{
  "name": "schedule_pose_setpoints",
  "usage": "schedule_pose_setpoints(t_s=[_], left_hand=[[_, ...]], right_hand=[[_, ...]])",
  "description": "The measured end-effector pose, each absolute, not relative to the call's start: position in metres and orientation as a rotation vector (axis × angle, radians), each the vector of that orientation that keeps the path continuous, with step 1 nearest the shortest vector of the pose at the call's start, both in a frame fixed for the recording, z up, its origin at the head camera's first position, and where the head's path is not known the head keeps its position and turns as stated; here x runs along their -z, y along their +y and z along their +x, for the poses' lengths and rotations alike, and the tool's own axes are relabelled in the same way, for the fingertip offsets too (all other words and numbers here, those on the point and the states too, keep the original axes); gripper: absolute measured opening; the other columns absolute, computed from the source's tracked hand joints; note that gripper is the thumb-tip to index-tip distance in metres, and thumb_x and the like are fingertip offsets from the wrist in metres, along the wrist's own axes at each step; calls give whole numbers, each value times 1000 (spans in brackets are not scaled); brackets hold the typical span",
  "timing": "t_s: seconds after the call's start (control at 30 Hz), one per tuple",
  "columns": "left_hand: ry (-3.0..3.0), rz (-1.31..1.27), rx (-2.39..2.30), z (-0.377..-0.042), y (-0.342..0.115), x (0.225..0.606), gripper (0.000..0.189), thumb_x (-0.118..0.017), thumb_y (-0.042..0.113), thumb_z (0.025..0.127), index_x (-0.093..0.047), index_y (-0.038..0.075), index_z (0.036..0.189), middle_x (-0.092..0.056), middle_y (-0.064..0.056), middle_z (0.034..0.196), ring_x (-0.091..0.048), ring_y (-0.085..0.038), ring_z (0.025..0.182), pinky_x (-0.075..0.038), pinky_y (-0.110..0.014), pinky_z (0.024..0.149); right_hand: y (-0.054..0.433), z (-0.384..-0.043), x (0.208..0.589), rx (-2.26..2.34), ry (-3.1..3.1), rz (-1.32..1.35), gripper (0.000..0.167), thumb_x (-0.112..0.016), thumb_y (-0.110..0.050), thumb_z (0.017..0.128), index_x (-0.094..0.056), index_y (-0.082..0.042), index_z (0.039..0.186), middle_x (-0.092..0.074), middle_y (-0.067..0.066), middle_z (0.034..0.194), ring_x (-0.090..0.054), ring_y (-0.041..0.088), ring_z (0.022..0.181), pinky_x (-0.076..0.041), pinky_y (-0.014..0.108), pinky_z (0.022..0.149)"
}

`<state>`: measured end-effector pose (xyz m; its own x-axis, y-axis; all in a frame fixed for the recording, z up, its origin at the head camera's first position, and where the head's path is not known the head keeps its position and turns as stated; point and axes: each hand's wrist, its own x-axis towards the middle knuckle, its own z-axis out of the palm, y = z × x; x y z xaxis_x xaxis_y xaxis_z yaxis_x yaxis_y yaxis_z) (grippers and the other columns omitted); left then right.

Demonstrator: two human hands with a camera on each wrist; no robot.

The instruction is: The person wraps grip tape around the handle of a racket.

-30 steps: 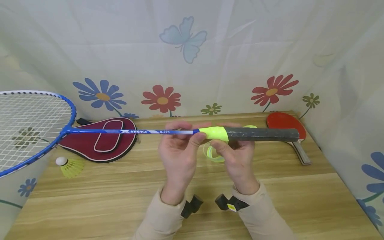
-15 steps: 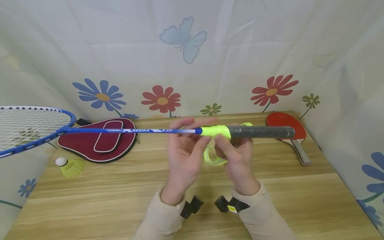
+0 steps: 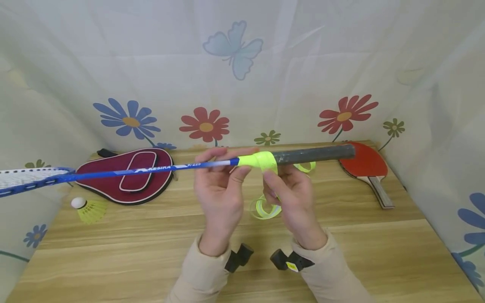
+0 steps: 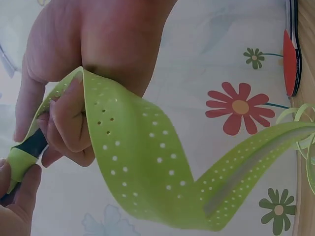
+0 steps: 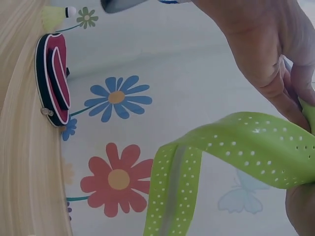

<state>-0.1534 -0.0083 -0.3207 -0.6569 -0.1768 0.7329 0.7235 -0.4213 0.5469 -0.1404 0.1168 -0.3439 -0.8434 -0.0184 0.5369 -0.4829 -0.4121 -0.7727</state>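
A blue and white badminton racket is held level, its head nearly edge-on at far left. My left hand pinches it where the shaft meets the grip, thumb in front and fingers behind. Yellow-green perforated grip tape is wound round the upper part of the dark grey handle. My right hand pinches the tape just below the wound part. In the left wrist view, a loose length of tape hangs from the right hand. Parts of the right fingers are hidden behind the tape.
Loops of loose tape lie on the wooden table below the hands. A maroon paddle case and yellow shuttlecock lie at left. At right lies a red table tennis paddle. A flowered curtain stands behind.
The racket has rolled about its length, so its head now appears much narrower. Its handle end has moved left and up. Both hands keep hold, shifting slightly left in the last half second.
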Motion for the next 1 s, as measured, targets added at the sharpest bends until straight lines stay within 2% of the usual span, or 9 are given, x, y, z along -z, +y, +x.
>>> schedule_pose_setpoints(t_s=[0.1, 0.2, 0.27, 0.37, 0.47, 0.5, 0.63, 0.77, 1.0], left_hand=[[-1226, -777, 2124, -153, -8, 322, 40, -64, -6, 88, -36, -14, 114, -71, -17, 102, -69, -28, 92, -58, -38, 82], [-1228, -763, 2165, -152, -7, 324, 38, -66, -2, 88, -40, -9, 114, -71, -15, 103, -69, -26, 91, -59, -38, 81], [-1234, -753, 2171, -152, -6, 325, 37, -66, 1, 88, -42, -6, 114, -71, -13, 102, -69, -25, 90, -59, -39, 80], [-1238, -731, 2136, -153, -5, 325, 38, -67, 1, 87, -41, -9, 112, -71, -13, 100, -69, -25, 89, -59, -37, 80], [-1207, -709, 2110, -155, -4, 323, 39, -67, -3, 86, -39, -14, 110, -72, -15, 97, -70, -26, 88, -59, -35, 78], [-1196, -696, 2109, -155, -4, 323, 37, -67, -5, 86, -40, -14, 109, -72, -16, 96, -70, -26, 88, -58, -34, 78], [-1163, -665, 2115, -156, -4, 322, 33, -66, -10, 85, -42, -11, 109, -71, -19, 94, -70, -28, 87, -59, -34, 78], [-1181, -638, 2092, -156, -4, 323, 34, -66, -11, 85, -41, -14, 108, -71, -21, 94, -70, -28, 87, -59, -35, 77], [-1203, -594, 2004, -157, -3, 325, 35, -67, -15, 82, -38, -19, 102, -69, -25, 92, -70, -29, 84, -58, -32, 73]], right_hand=[[117, -142, 345, -2326, -1509, 681, 19, -60, -1, 94, -62, -1, 113, -43, 0, 68, -32, 12, 49, -20, 25, 40], [119, -144, 345, -2338, -1506, 685, 35, -61, -2, 94, -57, -1, 128, -46, 0, 71, -32, 11, 48, -21, 24, 39], [119, -144, 344, -2360, -1501, 686, 39, -62, -2, 93, -55, -1, 132, -47, 1, 74, -32, 11, 48, -21, 23, 39], [119, -142, 343, -2401, -1508, 669, 25, -61, -2, 92, -60, -2, 117, -46, -1, 69, -32, 10, 47, -21, 23, 39], [117, -139, 342, -2450, -1527, 617, 5, -61, -3, 93, -61, -6, 96, -43, -2, 63, -33, 10, 49, -20, 22, 41], [117, -138, 342, -2463, -1537, 592, 7, -61, -3, 93, -59, -8, 89, -43, -2, 62, -33, 10, 50, -21, 22, 42], [114, -136, 340, -2457, -1569, 541, 17, -64, -9, 94, -58, -10, 79, -46, -1, 62, -36, 11, 51, -22, 21, 42], [113, -133, 337, -2437, -1552, 569, 21, -61, -12, 96, -57, -11, 76, -46, -1, 62, -36, 12, 51, -20, 23, 40], [109, -132, 337, -2418, -1557, 564, 22, -58, -4, 97, -57, -8, 75, -44, -1, 60, -35, 13, 49, -22, 24, 39]])
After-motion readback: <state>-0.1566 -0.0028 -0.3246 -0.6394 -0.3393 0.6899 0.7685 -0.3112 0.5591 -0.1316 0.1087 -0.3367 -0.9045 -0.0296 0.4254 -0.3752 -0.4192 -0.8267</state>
